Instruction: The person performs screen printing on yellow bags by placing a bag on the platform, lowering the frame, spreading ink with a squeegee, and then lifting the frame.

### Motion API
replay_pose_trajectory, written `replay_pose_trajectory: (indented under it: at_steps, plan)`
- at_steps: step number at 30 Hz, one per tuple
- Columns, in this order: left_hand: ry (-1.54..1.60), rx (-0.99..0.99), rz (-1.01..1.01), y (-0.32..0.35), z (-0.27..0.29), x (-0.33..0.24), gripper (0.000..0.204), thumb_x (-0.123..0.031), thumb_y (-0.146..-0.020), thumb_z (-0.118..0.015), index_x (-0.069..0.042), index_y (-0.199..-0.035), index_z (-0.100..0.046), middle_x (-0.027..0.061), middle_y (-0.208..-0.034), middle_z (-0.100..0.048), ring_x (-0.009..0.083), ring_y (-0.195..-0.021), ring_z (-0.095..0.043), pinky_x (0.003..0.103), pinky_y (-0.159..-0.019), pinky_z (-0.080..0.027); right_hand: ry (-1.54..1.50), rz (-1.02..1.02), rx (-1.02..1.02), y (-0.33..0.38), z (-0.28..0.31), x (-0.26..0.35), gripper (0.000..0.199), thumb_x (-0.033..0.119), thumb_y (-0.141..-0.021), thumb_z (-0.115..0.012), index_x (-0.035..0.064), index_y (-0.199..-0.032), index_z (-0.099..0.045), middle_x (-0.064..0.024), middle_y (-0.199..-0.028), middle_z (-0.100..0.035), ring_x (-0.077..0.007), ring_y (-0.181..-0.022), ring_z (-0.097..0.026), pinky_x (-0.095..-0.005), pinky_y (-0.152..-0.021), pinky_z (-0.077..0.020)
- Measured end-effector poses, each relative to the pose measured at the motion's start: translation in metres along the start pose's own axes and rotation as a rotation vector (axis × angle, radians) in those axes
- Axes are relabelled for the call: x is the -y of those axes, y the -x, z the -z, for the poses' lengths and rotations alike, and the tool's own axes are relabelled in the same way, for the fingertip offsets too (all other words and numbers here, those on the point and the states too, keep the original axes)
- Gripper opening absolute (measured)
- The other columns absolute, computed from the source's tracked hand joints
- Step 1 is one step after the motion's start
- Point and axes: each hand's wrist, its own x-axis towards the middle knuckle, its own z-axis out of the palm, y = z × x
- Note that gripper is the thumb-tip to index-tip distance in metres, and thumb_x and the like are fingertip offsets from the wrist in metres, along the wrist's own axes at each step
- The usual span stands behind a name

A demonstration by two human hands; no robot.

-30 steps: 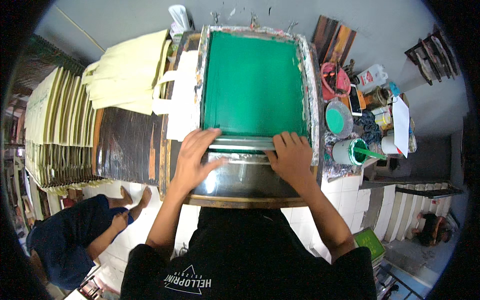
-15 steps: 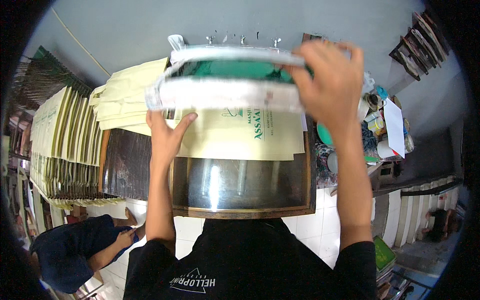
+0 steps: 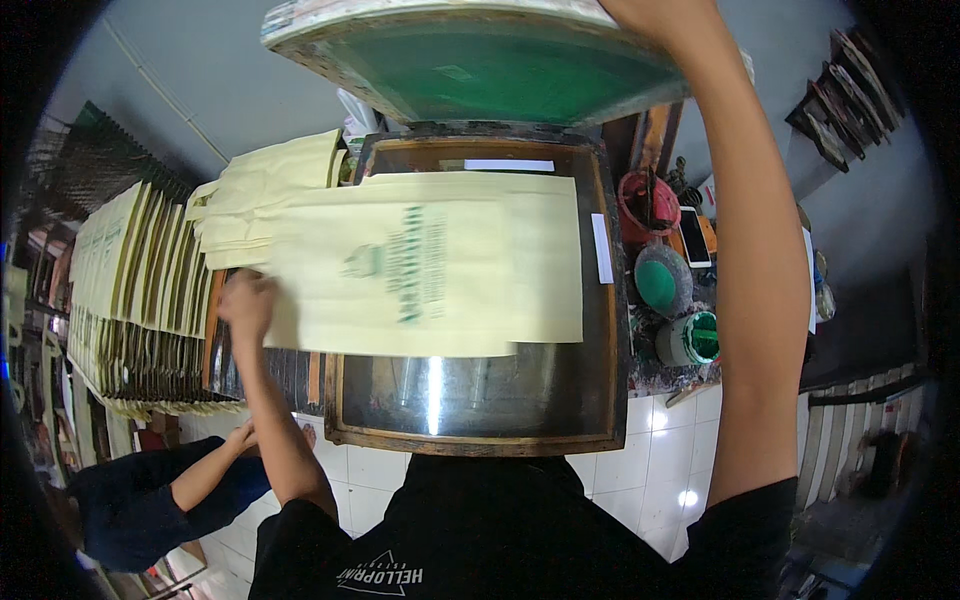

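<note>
My right hand (image 3: 655,18) grips the top edge of a raised screen-printing frame (image 3: 470,75), whose green mesh tilts up over the back of the table. A cream fabric bag (image 3: 340,305) with green printing lies across the glass-topped wooden table (image 3: 480,400). My left hand (image 3: 248,300) is closed at that bag's left end, slightly blurred. Under the printed bag, a plain cream piece (image 3: 550,260) shows along the right side.
Folded cream bags (image 3: 270,185) are piled at the left, beside a rack of hanging bags (image 3: 140,260). On the right stand a green-stained tub (image 3: 685,345), a red bowl (image 3: 648,205) and a phone (image 3: 694,237). Another person (image 3: 160,500) sits at lower left.
The frame has been lifted from low over the table, its green mesh now showing. My left hand has left the frame and taken the printed bag, which has shifted left.
</note>
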Motion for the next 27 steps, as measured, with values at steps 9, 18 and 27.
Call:
replay_pose_trajectory:
  at_steps: [9,18,27]
  plan:
    - [0.288,0.242,-0.883,0.073,-0.156,-0.270,0.081,-0.049,-0.088,-0.070,-0.007,-0.151,-0.041,0.0277,-0.157,-0.035,0.0431,-0.149,-0.027,0.058,-0.121,-0.017,-0.022,0.027,0.006,-0.006,-0.001,-0.020,0.043,0.041,-0.087,-0.070,-0.0011,-0.094,-0.077,-0.0240,-0.093,-0.073,-0.0413,-0.089,-0.069,-0.0464,-0.086,-0.0524]
    - [-0.112,0.541,-0.821,0.087,-0.213,-0.401,0.094,-0.078,-0.086,-0.051,-0.027,-0.161,-0.025,0.0203,-0.169,-0.004,0.0442,-0.155,0.003,0.070,-0.118,-0.001,-0.079,-0.030,0.056,-0.009,0.001,-0.022,0.040,0.038,-0.085,-0.075,-0.0001,-0.094,-0.078,-0.0241,-0.094,-0.073,-0.0413,-0.091,-0.070,-0.0468,-0.084,-0.0540]
    - [-0.143,0.595,-0.727,0.093,-0.207,-0.417,0.099,-0.076,-0.083,-0.058,-0.029,-0.162,-0.022,0.0240,-0.168,-0.001,0.0495,-0.153,0.007,0.072,-0.116,0.000,-0.066,-0.063,0.076,-0.014,-0.004,-0.021,0.037,0.036,-0.085,-0.075,0.0025,-0.101,-0.078,-0.0223,-0.102,-0.074,-0.0382,-0.097,-0.070,-0.0448,-0.087,-0.0542]
